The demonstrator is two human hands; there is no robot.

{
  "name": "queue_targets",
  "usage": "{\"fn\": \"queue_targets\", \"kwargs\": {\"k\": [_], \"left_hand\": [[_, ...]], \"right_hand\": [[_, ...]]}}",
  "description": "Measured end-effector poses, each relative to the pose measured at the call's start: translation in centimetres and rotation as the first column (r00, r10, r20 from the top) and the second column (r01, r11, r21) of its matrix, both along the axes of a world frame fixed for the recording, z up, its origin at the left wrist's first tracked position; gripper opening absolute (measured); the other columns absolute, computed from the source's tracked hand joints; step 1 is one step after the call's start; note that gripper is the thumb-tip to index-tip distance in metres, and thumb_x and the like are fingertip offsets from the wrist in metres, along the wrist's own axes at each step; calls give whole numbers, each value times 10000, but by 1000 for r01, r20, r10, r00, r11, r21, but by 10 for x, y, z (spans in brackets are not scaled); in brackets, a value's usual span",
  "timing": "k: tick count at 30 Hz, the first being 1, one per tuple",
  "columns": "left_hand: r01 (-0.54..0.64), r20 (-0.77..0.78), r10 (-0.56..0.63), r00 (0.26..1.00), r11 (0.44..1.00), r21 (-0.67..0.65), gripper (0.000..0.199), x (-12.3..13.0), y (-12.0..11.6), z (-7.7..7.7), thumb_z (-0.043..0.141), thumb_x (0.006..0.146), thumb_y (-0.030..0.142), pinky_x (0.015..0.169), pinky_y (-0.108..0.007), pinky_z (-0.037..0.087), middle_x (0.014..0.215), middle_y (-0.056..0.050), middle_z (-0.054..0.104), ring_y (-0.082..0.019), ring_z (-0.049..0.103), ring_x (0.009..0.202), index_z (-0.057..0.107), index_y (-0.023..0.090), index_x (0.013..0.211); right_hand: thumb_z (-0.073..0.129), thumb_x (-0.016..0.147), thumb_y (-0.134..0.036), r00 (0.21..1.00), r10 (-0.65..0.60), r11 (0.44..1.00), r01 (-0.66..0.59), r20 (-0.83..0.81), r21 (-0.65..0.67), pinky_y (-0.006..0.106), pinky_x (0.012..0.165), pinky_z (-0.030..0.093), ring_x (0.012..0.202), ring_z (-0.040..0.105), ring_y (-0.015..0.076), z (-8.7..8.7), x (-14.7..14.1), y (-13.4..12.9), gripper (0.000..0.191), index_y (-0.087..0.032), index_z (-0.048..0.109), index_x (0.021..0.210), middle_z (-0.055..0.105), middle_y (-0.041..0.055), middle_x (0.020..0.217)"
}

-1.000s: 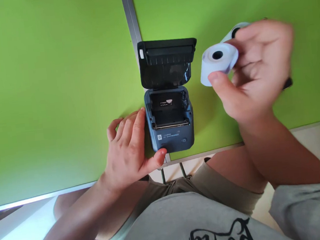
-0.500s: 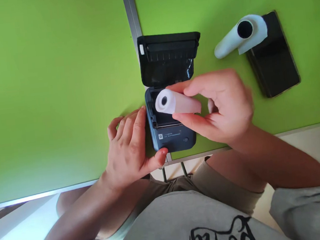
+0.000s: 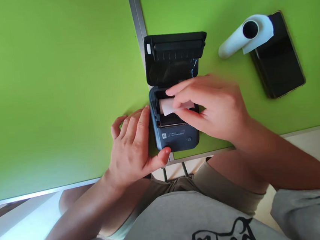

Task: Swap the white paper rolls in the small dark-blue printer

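Observation:
A small dark blue thermal label printer [image 3: 176,143] lies on the table with its black lid [image 3: 175,58] raised. Inside its compartment sits a white paper roll [image 3: 168,106], lying crosswise and partly hidden by my fingers. My right hand [image 3: 212,105] reaches in from the right, thumb and fingers pinching the roll's loose paper end. On the printer's left side rests my left hand [image 3: 134,145], its fingers stretched along the casing and the thumb spread to the front left corner. It touches the printer without wrapping round it.
A larger white roll [image 3: 234,41] with a hollow core lies at the upper right, its loose end over a black phone [image 3: 280,59]. A grey metal seam [image 3: 135,13] divides the green tabletop [image 3: 55,88]. The table's front edge runs just below the printer.
The paper roll has gone down into the printer's compartment from my right hand's grip above it. That hand now pinches the loose paper end. My left hand has kept its place against the printer.

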State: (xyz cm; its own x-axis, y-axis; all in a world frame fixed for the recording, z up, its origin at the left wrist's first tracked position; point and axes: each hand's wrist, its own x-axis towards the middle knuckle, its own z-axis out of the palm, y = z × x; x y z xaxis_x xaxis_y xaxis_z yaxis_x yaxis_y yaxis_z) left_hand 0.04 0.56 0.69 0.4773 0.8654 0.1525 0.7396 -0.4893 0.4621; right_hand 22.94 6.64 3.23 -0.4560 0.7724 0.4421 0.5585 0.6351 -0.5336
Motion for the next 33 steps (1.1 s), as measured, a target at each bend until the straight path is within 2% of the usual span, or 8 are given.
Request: {"fn": "queue_targets", "kwargs": {"k": [5,14,18,21,25,27,30,33], "left_hand": [[-5,9,5,1000,1000,-11,853,0,0,0,331,976,715,1065,-517,376,1383,-215,629,-356,617,1203,328,114,1581],[18,55,-20,998,999,46,854,0,0,-2,370,985,697,1041,-516,388,1361,-226,632,-349,630,1181,284,102,1592],[57,67,-64,996,993,102,742,-2,1,-4,406,1016,600,998,-520,395,1338,-197,611,-351,613,1200,216,230,1630],[94,43,-100,994,988,125,625,-4,1,-4,407,1035,533,989,-529,391,1331,-169,558,-340,601,1182,259,353,1614],[117,-4,-118,993,984,131,573,-5,1,-5,347,1054,532,985,-537,386,1298,-150,517,-338,568,1186,274,420,1611],[124,-11,-124,992,984,131,576,-5,1,-5,324,1059,539,987,-536,385,1293,-145,506,-339,555,1208,253,438,1621],[134,-6,-135,991,981,138,573,-5,1,-7,304,1065,542,992,-541,385,1289,-143,495,-348,543,1244,229,462,1628],[149,-1,-150,989,979,138,553,-6,0,-8,317,1066,532,997,-556,389,1290,-141,488,-362,537,1269,249,487,1613]], "right_hand": [[610,947,-169,1000,-20,999,20,-24,-25,322,797,585,858,737,135,1,-1,-1,194,-266,651,784,798,-50,925],[699,889,-153,990,104,994,-99,-94,55,347,800,582,845,699,149,1,1,-10,148,-254,650,792,779,-64,856],[757,854,-162,981,180,983,-177,-70,51,375,804,555,941,700,180,0,4,-12,157,-258,639,816,789,-72,869],[761,854,-176,982,178,983,-175,-60,46,383,832,543,974,692,182,-4,5,-13,163,-270,634,816,783,-76,868],[672,915,-289,979,190,980,-184,-77,80,413,826,539,967,674,202,-8,5,-14,74,-269,663,844,763,-35,859],[579,947,-327,977,169,979,-152,-127,138,425,796,542,916,665,211,-10,5,-12,168,-257,672,826,741,-8,820],[516,950,-291,962,74,974,-13,-263,225,417,744,534,780,638,198,-16,7,-5,250,-243,645,741,694,7,740],[533,946,-297,888,-41,961,160,-457,225,393,703,470,709,592,179,-28,9,6,246,-233,625,727,629,17,697]]}}
